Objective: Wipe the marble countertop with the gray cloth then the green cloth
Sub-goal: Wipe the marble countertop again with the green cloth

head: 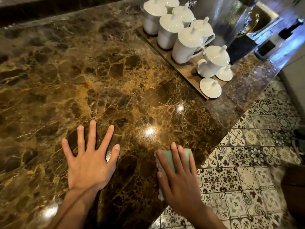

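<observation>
The brown marble countertop (102, 76) fills most of the view. My right hand (179, 180) lies flat on a folded green cloth (168, 160), pressing it against the marble close to the counter's front right edge. Only the cloth's far end and left side show past my fingers. My left hand (90, 161) rests palm down on the bare marble to the left, fingers spread wide, holding nothing. No gray cloth is in sight.
A wooden tray (184, 70) at the back right carries several white lidded mugs (186, 45) and loose lids. Behind it stands a large glass vessel (231, 19). The counter edge runs diagonally at right, with patterned floor tiles (247, 162) below.
</observation>
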A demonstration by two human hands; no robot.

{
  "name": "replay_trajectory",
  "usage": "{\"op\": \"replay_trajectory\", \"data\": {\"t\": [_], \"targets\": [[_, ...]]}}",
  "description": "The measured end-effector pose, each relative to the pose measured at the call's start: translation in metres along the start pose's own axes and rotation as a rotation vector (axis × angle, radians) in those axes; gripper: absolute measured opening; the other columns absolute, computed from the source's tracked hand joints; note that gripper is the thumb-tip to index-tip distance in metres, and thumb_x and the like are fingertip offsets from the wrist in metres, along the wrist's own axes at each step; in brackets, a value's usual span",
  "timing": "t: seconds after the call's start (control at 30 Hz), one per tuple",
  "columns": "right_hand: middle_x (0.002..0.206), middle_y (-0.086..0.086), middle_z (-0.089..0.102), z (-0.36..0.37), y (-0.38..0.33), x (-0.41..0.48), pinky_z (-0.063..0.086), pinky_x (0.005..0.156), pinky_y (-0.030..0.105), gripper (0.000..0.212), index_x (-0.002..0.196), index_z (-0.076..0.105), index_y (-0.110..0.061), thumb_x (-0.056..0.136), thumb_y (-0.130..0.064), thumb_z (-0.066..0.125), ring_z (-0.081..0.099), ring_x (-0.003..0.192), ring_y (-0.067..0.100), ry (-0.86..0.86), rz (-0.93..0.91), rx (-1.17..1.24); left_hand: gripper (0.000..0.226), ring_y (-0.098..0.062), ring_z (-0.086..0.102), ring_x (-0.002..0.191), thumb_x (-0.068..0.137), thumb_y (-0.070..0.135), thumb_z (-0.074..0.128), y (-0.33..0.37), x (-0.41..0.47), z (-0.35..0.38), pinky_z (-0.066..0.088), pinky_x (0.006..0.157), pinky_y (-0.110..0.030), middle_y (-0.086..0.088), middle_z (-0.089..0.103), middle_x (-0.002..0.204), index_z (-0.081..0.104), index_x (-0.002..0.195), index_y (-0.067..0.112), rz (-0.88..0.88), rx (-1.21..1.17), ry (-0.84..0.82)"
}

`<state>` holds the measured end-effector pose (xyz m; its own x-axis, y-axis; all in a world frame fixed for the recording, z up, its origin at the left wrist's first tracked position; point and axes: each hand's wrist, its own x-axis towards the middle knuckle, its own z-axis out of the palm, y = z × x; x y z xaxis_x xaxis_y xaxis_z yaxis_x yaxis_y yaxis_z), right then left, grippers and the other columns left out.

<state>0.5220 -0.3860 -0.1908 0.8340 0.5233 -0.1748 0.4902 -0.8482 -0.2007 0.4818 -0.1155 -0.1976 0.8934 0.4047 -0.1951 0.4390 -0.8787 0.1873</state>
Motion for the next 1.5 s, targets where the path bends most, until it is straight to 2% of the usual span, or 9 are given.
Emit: {"op": "replay_trajectory", "data": {"t": [0.13, 0.2, 0.37, 0.5, 0.67, 0.9, 1.13, 1.5], "targets": [[0.171, 0.009, -0.011, -0.024, 0.029, 0.081, -0.004, 0.126, 0.055, 0.056, 0.16, -0.004, -0.046, 0.108, -0.055, 0.012, -0.018, 0.156, 0.024, 0.017, 0.061, -0.007, 0.061, -0.03, -0.008, 0.156, 0.097, 0.07, 0.01, 0.0, 0.0, -0.001, -0.004, 0.119, -0.067, 0.002, -0.004, 0.17, -0.001, 0.155, 0.054, -0.006, -0.001, 0.005], [0.171, 0.008, -0.012, -0.036, 0.046, 0.132, -0.008, 0.126, 0.054, 0.056, 0.159, -0.008, -0.047, 0.107, -0.057, 0.007, -0.019, 0.156, 0.024, 0.021, 0.09, -0.036, 0.061, -0.029, -0.008, 0.156, 0.097, 0.071, 0.009, 0.001, 0.0, -0.001, -0.003, 0.119, -0.067, 0.002, -0.004, 0.17, -0.001, 0.154, 0.055, -0.017, 0.005, 0.004], [0.172, 0.006, -0.005, -0.06, 0.081, 0.229, -0.008, 0.126, 0.051, 0.057, 0.16, 0.0, -0.047, 0.105, -0.06, 0.006, -0.012, 0.157, 0.023, -0.001, 0.043, -0.069, 0.062, -0.03, -0.004, 0.157, 0.097, 0.07, 0.012, 0.002, 0.0, -0.001, 0.0, 0.119, -0.067, 0.001, 0.002, 0.17, 0.004, 0.155, 0.053, -0.022, 0.026, -0.004], [0.172, 0.007, -0.003, -0.065, 0.093, 0.251, -0.01, 0.126, 0.049, 0.057, 0.16, 0.003, -0.047, 0.105, -0.059, 0.008, -0.01, 0.158, 0.023, 0.0, -0.004, -0.098, 0.062, -0.03, -0.006, 0.156, 0.096, 0.072, 0.009, 0.002, 0.0, -0.001, -0.002, 0.119, -0.066, 0.002, -0.002, 0.17, -0.001, 0.154, 0.055, -0.028, 0.025, -0.006], [0.172, 0.006, -0.003, -0.065, 0.092, 0.242, -0.012, 0.124, 0.054, 0.058, 0.16, 0.001, -0.048, 0.104, -0.06, 0.007, -0.01, 0.158, 0.025, -0.005, -0.006, -0.098, 0.062, -0.026, -0.013, 0.156, 0.093, 0.074, 0.003, 0.004, -0.001, -0.002, -0.006, 0.12, -0.064, 0.005, -0.011, 0.17, -0.007, 0.152, 0.058, -0.045, -0.002, -0.003], [0.172, 0.005, 0.0, -0.057, 0.117, 0.18, -0.005, 0.125, 0.057, 0.056, 0.161, 0.002, -0.047, 0.106, -0.057, 0.012, -0.005, 0.158, 0.026, 0.02, -0.015, -0.109, 0.062, -0.027, -0.009, 0.156, 0.094, 0.074, 0.006, 0.004, -0.001, -0.003, -0.004, 0.12, -0.064, 0.005, -0.007, 0.17, -0.001, 0.153, 0.058, -0.048, 0.007, -0.003], [0.172, 0.008, 0.005, -0.045, 0.134, 0.107, 0.001, 0.125, 0.057, 0.059, 0.16, 0.005, -0.048, 0.103, -0.06, 0.012, -0.001, 0.158, 0.028, 0.058, 0.099, -0.101, 0.062, -0.026, -0.01, 0.156, 0.093, 0.075, 0.004, 0.003, -0.001, -0.002, -0.006, 0.12, -0.063, 0.006, -0.009, 0.17, -0.003, 0.152, 0.058, -0.049, 0.007, -0.007], [0.171, 0.01, -0.008, -0.028, 0.116, 0.059, -0.015, 0.123, 0.055, 0.06, 0.161, 0.003, -0.046, 0.102, -0.059, 0.007, -0.016, 0.156, 0.028, 0.098, 0.262, 0.053, 0.064, -0.025, -0.013, 0.156, 0.092, 0.075, 0.001, 0.004, -0.002, -0.002, -0.009, 0.12, -0.061, 0.006, -0.011, 0.17, -0.006, 0.153, 0.057, -0.057, 0.028, -0.013]]}}
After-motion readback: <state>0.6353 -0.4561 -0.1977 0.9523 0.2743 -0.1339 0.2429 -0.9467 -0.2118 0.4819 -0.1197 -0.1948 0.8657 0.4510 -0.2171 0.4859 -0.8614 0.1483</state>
